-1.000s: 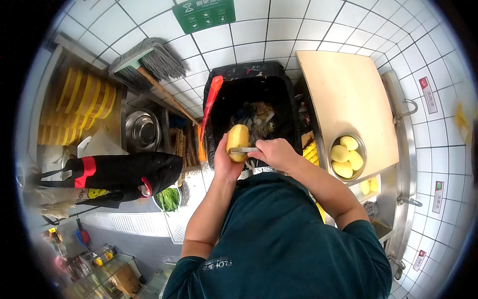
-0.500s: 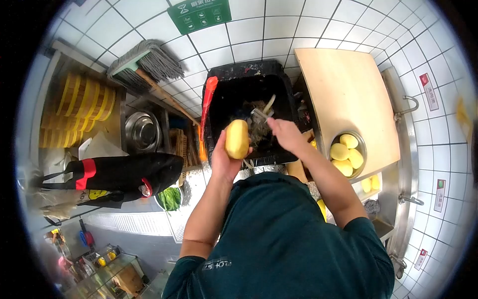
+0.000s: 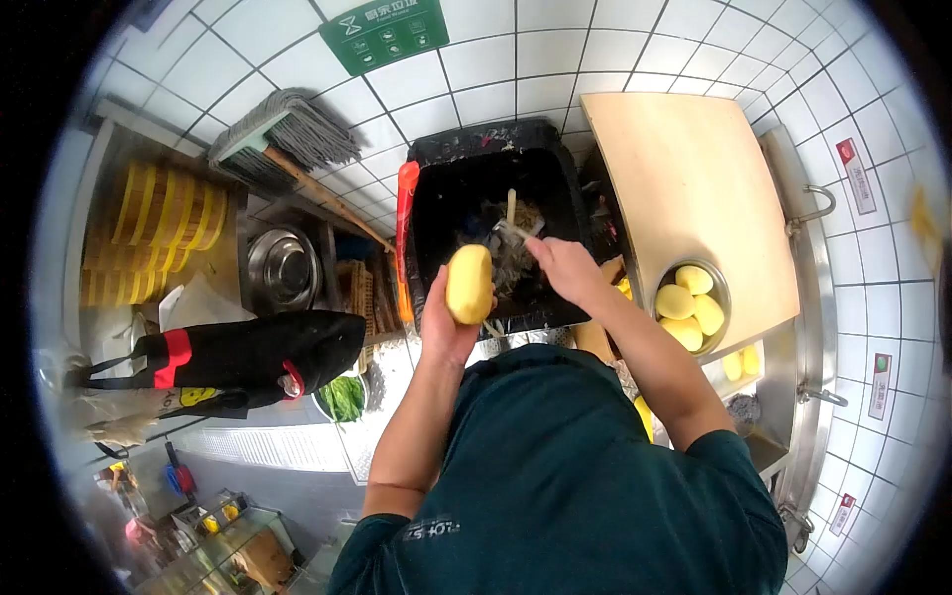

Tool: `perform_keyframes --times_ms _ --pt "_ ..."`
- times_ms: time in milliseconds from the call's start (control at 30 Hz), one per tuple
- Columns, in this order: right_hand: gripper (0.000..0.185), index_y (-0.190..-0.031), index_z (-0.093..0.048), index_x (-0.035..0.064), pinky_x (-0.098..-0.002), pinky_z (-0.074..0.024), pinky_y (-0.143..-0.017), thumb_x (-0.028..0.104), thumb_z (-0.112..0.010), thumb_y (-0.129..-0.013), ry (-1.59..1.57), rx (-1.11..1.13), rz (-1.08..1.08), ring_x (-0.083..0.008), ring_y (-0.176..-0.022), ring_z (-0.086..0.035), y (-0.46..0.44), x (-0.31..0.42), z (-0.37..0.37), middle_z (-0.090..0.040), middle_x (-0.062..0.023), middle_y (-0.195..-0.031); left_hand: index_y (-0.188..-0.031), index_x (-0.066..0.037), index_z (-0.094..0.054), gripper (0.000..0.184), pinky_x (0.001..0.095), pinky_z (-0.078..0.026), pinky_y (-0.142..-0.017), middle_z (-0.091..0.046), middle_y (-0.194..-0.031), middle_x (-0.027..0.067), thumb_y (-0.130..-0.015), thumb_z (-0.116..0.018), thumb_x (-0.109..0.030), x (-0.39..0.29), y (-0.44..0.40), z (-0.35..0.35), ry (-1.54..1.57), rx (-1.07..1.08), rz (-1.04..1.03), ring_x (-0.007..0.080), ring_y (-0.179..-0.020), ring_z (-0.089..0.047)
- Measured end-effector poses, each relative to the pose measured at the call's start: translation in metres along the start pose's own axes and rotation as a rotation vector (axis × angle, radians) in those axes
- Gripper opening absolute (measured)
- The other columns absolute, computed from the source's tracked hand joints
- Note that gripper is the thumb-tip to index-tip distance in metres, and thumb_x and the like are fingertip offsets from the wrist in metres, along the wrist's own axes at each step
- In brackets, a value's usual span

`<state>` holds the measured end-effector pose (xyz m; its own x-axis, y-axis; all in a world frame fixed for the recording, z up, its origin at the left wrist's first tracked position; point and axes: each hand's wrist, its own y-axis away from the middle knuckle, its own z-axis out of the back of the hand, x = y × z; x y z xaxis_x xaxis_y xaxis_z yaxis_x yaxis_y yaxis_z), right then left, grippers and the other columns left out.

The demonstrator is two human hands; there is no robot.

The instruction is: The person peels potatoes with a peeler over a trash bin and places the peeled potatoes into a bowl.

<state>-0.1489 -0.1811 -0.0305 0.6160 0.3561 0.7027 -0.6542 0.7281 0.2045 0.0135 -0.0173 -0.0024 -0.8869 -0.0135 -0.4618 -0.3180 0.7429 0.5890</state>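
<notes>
My left hand (image 3: 448, 322) is wrapped around a peeled yellow potato (image 3: 469, 285), held upright over the near edge of a black waste bin (image 3: 496, 144). To the right, my right hand (image 3: 567, 270) grips a peeler (image 3: 518, 232), its head pointing left over the bin's opening and apart from the potato. A pale strip of peel (image 3: 511, 206) shows just beyond the peeler head. Scraps (image 3: 516, 260) lie inside the dark bin. On the right, a metal bowl (image 3: 729, 307) holds several peeled potatoes (image 3: 676, 301).
A wooden board (image 3: 684, 159) bears the bowl, beside metal sinks with taps (image 3: 819, 203). A red-handled tool (image 3: 407, 198) stands at the bin's left rim. Further left are a mop (image 3: 288, 129), metal bowls (image 3: 283, 268), a black apron (image 3: 248, 352) and leafy greens (image 3: 342, 397).
The peel strip by the peeler has swung from slanting right to nearly upright. My right hand has shifted slightly left, and the potato has moved slightly left and down. Both hands keep their hold.
</notes>
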Motion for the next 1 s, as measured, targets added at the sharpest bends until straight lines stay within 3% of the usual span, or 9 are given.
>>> perform_keyframes --times_ms 100,200,300,367,500,667,767,833,1000 --pt "0.054 -0.087 -0.065 -0.0003 -0.0537 -0.0507 -0.067 0.049 -0.053 -0.105 -0.027 0.084 0.191 -0.0485 -0.079 -0.066 0.032 0.028 -0.007 -0.067 -0.0265 -0.081 -0.134 -0.006 -0.06 0.049 0.0436 -0.054 -0.087 -0.069 -0.12 0.0126 -0.106 -0.05 -0.044 0.001 -0.002 -0.002 0.026 -0.025 -0.007 0.0272 -0.103 -0.067" --pt "0.053 -0.091 -0.066 0.0057 -0.0548 -0.0537 -0.066 0.055 -0.052 -0.103 0.067 0.112 0.391 -0.0452 -0.073 -0.068 0.043 0.028 -0.02 -0.068 -0.0223 -0.074 -0.134 -0.008 -0.06 0.051 0.0437 -0.055 -0.087 -0.07 -0.117 0.0116 -0.102 -0.058 -0.047 0.003 -0.003 0.001 0.033 -0.058 0.007 0.0277 -0.102 -0.067" --pt "0.058 -0.091 -0.068 0.0046 -0.0535 -0.0553 -0.067 0.057 -0.048 -0.104 0.123 -0.051 0.124 -0.0455 -0.074 -0.069 0.02 0.02 -0.009 -0.069 -0.0226 -0.076 -0.134 -0.008 -0.06 0.049 0.0446 -0.056 -0.086 -0.07 -0.117 0.0121 -0.102 -0.058 -0.045 0.004 0.003 0.005 -0.072 -0.023 -0.002 0.0282 -0.102 -0.067" --pt "0.056 -0.086 -0.069 0.0006 -0.055 -0.0543 -0.074 0.049 -0.05 -0.106 0.182 -0.035 -0.061 -0.0482 -0.086 -0.068 -0.005 -0.007 -0.003 -0.069 -0.0281 -0.085 -0.133 -0.008 -0.061 0.046 0.0457 -0.056 -0.085 -0.07 -0.117 0.0124 -0.103 -0.055 -0.042 0.005 0.002 0.007 -0.073 -0.033 0.012 0.0282 -0.102 -0.067" --pt "0.06 -0.086 -0.067 0.0001 -0.0538 -0.0529 -0.074 0.053 -0.048 -0.106 -0.042 0.04 0.062 -0.0496 -0.085 -0.066 0.019 0.015 -0.003 -0.068 -0.0288 -0.085 -0.132 -0.008 -0.061 0.043 0.0455 -0.056 -0.085 -0.069 -0.116 0.0117 -0.105 -0.053 -0.04 0.006 -0.002 0.007 -0.019 -0.041 -0.036 0.0275 -0.101 -0.067" --pt "0.056 -0.087 -0.066 0.0021 -0.0551 -0.0529 -0.07 0.052 -0.05 -0.105 0.099 0.184 0.352 -0.0474 -0.078 -0.067 0.045 0.038 -0.013 -0.069 -0.0251 -0.081 -0.129 -0.006 -0.061 0.043 0.0444 -0.055 -0.083 -0.069 -0.112 0.0118 -0.105 -0.053 -0.04 0.009 -0.008 0.013 0.041 -0.086 -0.029 0.0261 -0.097 -0.067" --pt "0.064 -0.085 -0.067 0.003 -0.0531 -0.056 -0.069 0.058 -0.041 -0.107 0.173 -0.008 0.053 -0.0456 -0.075 -0.069 0.012 0.015 -0.011 -0.069 -0.024 -0.076 -0.131 -0.005 -0.061 0.044 0.0425 -0.056 -0.081 -0.069 -0.112 0.0128 -0.105 -0.053 -0.04 0.006 0.001 0.013 -0.039 -0.022 -0.004 0.0266 -0.096 -0.067" --pt "0.065 -0.087 -0.068 0.002 -0.0539 -0.0558 -0.07 0.057 -0.039 -0.108 0.158 -0.097 0.002 -0.0458 -0.076 -0.069 -0.006 -0.014 -0.011 -0.069 -0.0256 -0.079 -0.131 -0.005 -0.061 0.045 0.0417 -0.056 -0.079 -0.069 -0.111 0.0135 -0.105 -0.052 -0.04 0.005 0.001 0.009 -0.05 -0.052 0.009 0.0266 -0.094 -0.067" --pt "0.063 -0.088 -0.066 0.0038 -0.055 -0.0536 -0.074 0.059 -0.042 -0.106 0.011 0.124 0.214 -0.0458 -0.08 -0.068 0.033 0.023 -0.009 -0.068 -0.0256 -0.078 -0.132 -0.006 -0.061 0.045 0.0428 -0.054 -0.085 -0.069 -0.112 0.0137 -0.106 -0.05 -0.042 0.007 -0.004 0.017 0.032 -0.025 -0.001 0.0259 -0.1 -0.066"
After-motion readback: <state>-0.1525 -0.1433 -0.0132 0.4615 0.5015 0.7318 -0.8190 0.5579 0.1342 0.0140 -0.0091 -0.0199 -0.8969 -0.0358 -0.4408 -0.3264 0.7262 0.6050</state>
